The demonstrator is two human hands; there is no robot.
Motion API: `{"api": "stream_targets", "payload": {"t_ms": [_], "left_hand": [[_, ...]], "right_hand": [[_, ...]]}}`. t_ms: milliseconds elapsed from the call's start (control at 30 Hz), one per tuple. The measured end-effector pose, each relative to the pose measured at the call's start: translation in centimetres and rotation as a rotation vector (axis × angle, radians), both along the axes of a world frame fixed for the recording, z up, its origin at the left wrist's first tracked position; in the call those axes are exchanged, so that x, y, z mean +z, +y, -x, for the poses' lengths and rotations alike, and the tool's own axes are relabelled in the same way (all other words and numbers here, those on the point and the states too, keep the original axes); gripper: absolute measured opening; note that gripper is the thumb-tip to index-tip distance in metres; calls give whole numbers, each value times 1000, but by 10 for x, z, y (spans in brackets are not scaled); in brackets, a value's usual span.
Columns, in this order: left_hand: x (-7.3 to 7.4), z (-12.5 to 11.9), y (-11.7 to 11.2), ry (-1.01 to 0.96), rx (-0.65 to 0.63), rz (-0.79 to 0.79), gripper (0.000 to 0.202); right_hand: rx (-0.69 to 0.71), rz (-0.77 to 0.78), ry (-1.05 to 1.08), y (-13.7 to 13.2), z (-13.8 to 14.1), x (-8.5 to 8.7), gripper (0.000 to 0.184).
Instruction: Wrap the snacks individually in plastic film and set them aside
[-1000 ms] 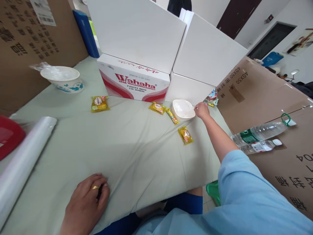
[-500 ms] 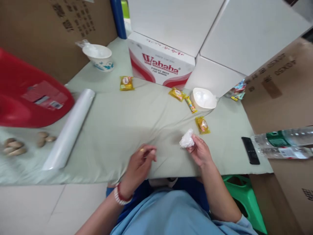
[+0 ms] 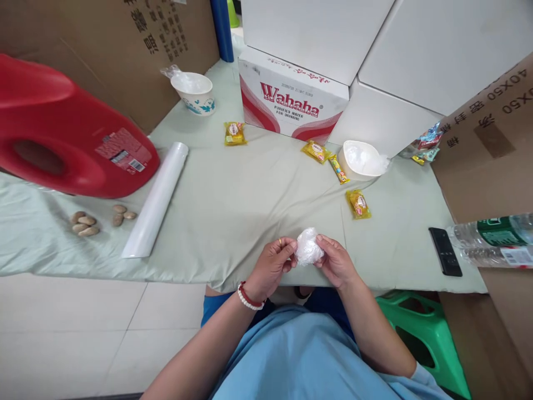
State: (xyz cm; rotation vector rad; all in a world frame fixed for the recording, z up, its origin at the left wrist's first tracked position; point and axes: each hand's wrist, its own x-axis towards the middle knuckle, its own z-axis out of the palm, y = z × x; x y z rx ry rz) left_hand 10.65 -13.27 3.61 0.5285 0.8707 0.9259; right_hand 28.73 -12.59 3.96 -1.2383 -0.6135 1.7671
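Observation:
A crumpled clear-white plastic bag (image 3: 308,247), bunched into a ball, is held up over the near edge of the table between both hands. My left hand (image 3: 272,264) pinches its left side, thumb against fingers. On its right side, my right hand (image 3: 336,261) grips it in the same way. Beyond my right hand lies a yellow-wrapped snack (image 3: 358,204). Farther back are another yellow packet (image 3: 316,151), a small yellow snack stick (image 3: 338,169) and a white bowl (image 3: 348,166) with clear plastic in it.
On the left stand a red jug (image 3: 83,139), a white plastic roll (image 3: 156,203) and several brown nuts (image 3: 86,223). A patterned paper bowl (image 3: 199,103), a yellow packet (image 3: 235,134) and a Wahaha box (image 3: 291,100) are behind. A phone (image 3: 445,251) and bottles (image 3: 495,232) lie right.
My left hand has come right and taken hold of the plastic bag, which only my right hand held before. The whole view has shifted slightly.

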Motion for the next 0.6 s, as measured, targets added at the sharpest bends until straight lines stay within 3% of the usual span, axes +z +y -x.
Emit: {"api": "stream_targets", "payload": {"t_ms": [100, 200, 267, 367, 467, 533, 600], "left_hand": [[-1, 0, -4, -5, -1, 28, 59], [-3, -1, -6, -2, 1, 26, 58], [-3, -1, -7, -16, 40, 30, 58], [-3, -1, -5, -4, 106, 32, 58], [-3, -1, -5, 28, 113, 19, 57], [-4, -3, -6, 28, 98, 10, 56], [-3, -4, -7, 17, 87, 9, 58]], "right_hand": [[-16, -24, -24, -4, 3, -2, 51], [68, -33, -67, -7, 1, -5, 52], [101, -107, -203, -9, -2, -7, 52], [42, -436, -587, -15, -7, -4, 41], [173, -815, -824, -19, -9, 5, 37], [294, -954, -852, -20, -7, 10, 25], [305, -961, -825, -20, -6, 13, 13]]}}
